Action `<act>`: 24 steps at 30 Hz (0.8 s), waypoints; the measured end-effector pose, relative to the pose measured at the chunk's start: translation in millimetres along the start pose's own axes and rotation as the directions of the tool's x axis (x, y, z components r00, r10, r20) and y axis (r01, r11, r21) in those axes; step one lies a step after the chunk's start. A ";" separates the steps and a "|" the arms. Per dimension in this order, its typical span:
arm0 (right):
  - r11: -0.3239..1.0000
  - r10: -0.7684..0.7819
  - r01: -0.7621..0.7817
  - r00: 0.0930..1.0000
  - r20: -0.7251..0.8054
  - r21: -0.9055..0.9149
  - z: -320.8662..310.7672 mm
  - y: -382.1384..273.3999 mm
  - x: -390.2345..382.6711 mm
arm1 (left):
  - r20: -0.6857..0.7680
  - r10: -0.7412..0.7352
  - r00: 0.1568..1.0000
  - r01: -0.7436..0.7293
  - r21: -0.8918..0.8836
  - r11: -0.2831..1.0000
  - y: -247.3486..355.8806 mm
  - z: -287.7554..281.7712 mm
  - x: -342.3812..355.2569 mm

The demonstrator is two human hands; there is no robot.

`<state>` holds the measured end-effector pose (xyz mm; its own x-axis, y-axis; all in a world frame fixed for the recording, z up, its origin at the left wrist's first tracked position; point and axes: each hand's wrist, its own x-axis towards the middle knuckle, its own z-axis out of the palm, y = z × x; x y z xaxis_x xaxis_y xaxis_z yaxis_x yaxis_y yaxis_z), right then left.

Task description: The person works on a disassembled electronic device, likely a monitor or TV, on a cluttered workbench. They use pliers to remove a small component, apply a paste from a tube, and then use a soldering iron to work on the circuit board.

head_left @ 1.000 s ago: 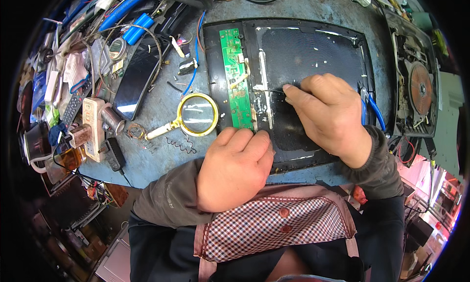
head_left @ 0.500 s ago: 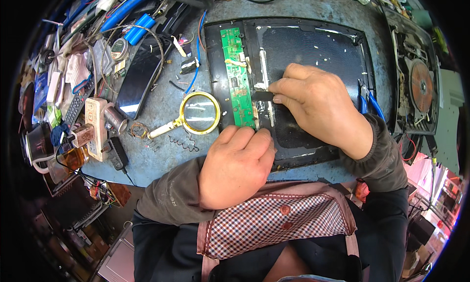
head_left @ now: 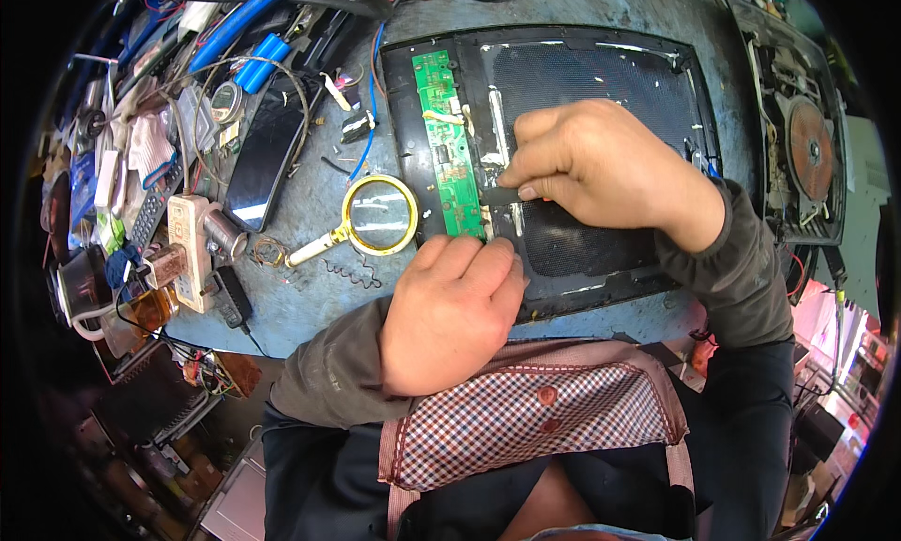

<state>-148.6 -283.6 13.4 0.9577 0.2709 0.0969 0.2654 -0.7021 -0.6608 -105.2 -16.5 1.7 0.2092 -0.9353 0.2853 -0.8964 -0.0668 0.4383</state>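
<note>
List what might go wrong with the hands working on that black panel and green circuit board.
1. The right hand presses a dark flat tool right beside the green circuit board; a slip may gouge it.
2. The left hand braces only the near edge of the black panel, so it might shift.
3. The magnifying glass lies close by and could get knocked.

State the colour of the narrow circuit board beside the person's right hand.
Green: the circuit board shows best in the head view, just left of the right hand.

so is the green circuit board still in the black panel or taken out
In: the green circuit board lies flat in the black panel, along its left edge, the left hand pressing the panel's near edge.
</note>
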 end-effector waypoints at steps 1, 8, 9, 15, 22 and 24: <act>0.999 0.018 -0.020 1.000 0.025 0.045 -1.0 2.7 1.2 | -0.004 -0.010 1.000 0.010 0.002 1.000 0.0 -0.9 1.2; 0.999 -0.042 0.039 0.996 -0.077 -0.033 4.8 0.8 -8.3 | -0.208 -0.263 0.942 0.281 0.061 0.958 -4.9 -0.9 14.8; 0.997 -0.058 0.053 0.994 -0.091 -0.058 6.3 0.9 -9.7 | -0.192 -0.276 0.942 0.296 0.082 0.952 -3.9 -2.1 17.3; 0.911 -0.266 0.215 0.958 -0.104 -0.353 11.7 -2.3 -20.2 | -0.069 -0.373 0.925 0.377 0.057 0.924 -2.7 -12.2 31.7; 0.725 -0.468 0.373 0.883 -0.017 -0.579 7.9 -16.2 -28.2 | 0.106 -0.397 0.912 0.382 0.132 0.915 -9.5 -22.8 48.3; 0.732 -0.418 0.353 0.908 0.025 -0.583 6.3 -20.8 -32.1 | 0.107 -0.396 0.912 0.379 0.148 0.913 -10.2 -21.7 52.0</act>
<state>-185.6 -273.5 19.4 0.7562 0.5560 0.3450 0.5968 -0.8022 -0.0152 -76.7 -56.9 30.5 0.5040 -0.8637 -0.0043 -0.7972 -0.4671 0.3824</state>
